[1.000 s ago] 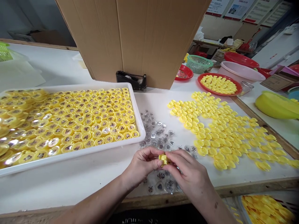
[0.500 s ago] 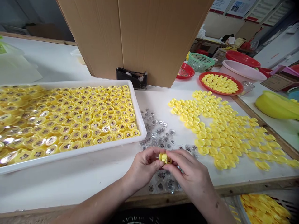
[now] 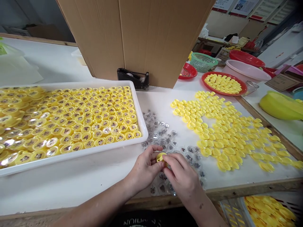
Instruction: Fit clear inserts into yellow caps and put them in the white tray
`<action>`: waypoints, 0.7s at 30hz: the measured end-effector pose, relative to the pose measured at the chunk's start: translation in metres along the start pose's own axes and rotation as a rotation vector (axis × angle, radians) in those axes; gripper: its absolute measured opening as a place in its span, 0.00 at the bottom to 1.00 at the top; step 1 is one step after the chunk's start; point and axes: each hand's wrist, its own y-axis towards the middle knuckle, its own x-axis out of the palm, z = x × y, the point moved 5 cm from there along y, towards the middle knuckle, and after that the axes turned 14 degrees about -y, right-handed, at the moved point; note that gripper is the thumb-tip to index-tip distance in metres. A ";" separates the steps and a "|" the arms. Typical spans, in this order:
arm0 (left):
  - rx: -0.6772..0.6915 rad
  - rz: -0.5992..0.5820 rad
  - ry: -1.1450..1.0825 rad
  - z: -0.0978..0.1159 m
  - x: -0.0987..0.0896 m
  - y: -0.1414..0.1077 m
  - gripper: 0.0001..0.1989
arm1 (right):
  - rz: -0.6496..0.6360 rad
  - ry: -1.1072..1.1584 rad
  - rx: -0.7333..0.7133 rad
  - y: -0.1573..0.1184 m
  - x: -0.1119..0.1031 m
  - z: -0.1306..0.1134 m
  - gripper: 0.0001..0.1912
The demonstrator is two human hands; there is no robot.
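Observation:
My left hand [image 3: 142, 167] pinches a small round yellow plastic piece [image 3: 161, 156] by its left side, above the near part of the table. The fingertips of my right hand [image 3: 183, 173] are closed at the right edge of the same piece and partly cover it. Beneath and around both hands lie clear discs [image 3: 189, 157] with small printed pictures. On the left stands a white tray [image 3: 143, 126] packed with yellow round pieces [image 3: 89, 144] that bear pictures on top. Loose yellow pieces [image 3: 219, 144] without visible pictures are spread over the table to the right.
A tall cardboard box [image 3: 142, 37] stands behind, with a black tape dispenser [image 3: 133, 78] at its foot. At the back right are a red plate [image 3: 243, 89] of yellow pieces, a green basket [image 3: 203, 62] and a pink basin [image 3: 247, 70]. A wooden strip [image 3: 248, 188] edges the table.
My right hand has shifted left and closer to my left hand. The yellow piece has moved slightly left and turned, so its round rim now faces up.

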 end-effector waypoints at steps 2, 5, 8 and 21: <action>0.010 -0.024 0.025 0.004 0.002 -0.002 0.19 | -0.024 0.124 0.065 0.001 -0.003 0.007 0.13; 0.053 -0.055 0.129 0.007 0.004 -0.005 0.16 | -0.123 0.340 0.202 0.000 -0.001 0.021 0.14; 0.088 -0.063 0.245 0.004 0.001 -0.005 0.14 | -0.247 0.549 0.333 -0.004 0.009 0.030 0.10; 0.235 0.041 0.665 0.017 -0.001 -0.004 0.08 | -0.180 0.688 0.420 -0.010 0.018 0.034 0.08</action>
